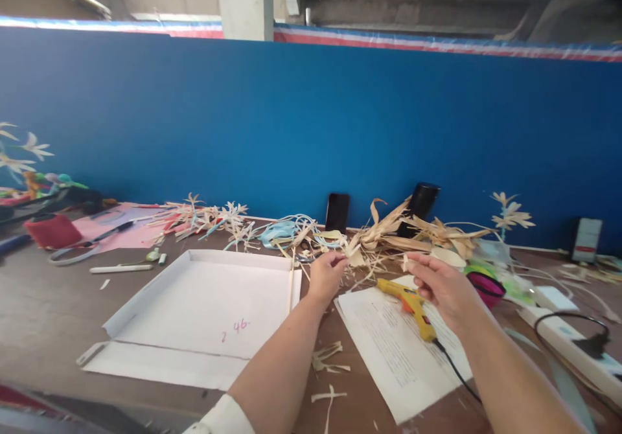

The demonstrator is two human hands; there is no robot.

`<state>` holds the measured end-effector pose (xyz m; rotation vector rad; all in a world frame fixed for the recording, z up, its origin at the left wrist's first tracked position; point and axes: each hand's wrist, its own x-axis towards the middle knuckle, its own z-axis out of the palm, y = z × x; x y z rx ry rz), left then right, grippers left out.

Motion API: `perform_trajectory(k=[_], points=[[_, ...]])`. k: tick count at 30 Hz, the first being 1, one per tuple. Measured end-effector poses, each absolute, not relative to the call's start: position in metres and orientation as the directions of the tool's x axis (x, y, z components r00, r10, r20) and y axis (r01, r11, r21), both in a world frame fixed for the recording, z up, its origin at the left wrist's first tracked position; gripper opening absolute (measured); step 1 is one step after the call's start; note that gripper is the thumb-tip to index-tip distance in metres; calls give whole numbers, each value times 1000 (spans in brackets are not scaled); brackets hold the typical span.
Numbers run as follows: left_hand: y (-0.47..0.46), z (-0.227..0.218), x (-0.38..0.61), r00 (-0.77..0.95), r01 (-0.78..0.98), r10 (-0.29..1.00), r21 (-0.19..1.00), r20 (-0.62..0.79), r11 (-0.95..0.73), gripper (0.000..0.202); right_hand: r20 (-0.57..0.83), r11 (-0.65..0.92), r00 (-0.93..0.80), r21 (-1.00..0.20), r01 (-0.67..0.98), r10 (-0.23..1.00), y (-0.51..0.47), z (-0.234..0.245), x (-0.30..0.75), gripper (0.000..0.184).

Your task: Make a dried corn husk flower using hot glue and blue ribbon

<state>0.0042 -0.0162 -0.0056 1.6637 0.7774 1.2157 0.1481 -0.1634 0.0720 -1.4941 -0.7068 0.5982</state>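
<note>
My left hand (326,273) is raised over the table with its fingers pinched on a small piece of dried husk (353,254). A little to the right, my right hand (444,288) hovers with curled fingers and pinches a small pale husk piece (406,262). Below my right hand a yellow glue gun (411,303) lies on a printed sheet of paper (389,350), its black cord trailing toward me. A heap of dried husk strips (413,230) lies just beyond both hands.
A white cardboard tray (208,304) lies flat at centre left. A black phone (337,212) and a dark cylinder (418,206) lean on the blue partition. A white power strip (568,343) sits at right, a pink bowl (486,286) beside it, and husk flowers (214,217) lie at back left.
</note>
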Motion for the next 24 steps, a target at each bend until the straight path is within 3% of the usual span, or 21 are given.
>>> perform_trajectory(k=[5,9,13,17,24], points=[[-21,4,0,323,25,877,923,357,-385,13,16,-308,613,-855,418,790,-174,61,159,34],[-21,6,-2,320,34,878,922,356,-386,12,20,-392,569,-705,591,822,-174,49,162,38],[-20,4,-1,312,31,882,924,352,-380,12,45,-436,544,-544,716,838,-171,44,165,29],[-20,4,0,303,32,883,922,358,-385,11,92,-442,480,-274,854,872,-170,40,161,26],[-21,4,0,303,21,891,932,338,-361,12,139,-272,248,199,941,959,-161,32,148,29]])
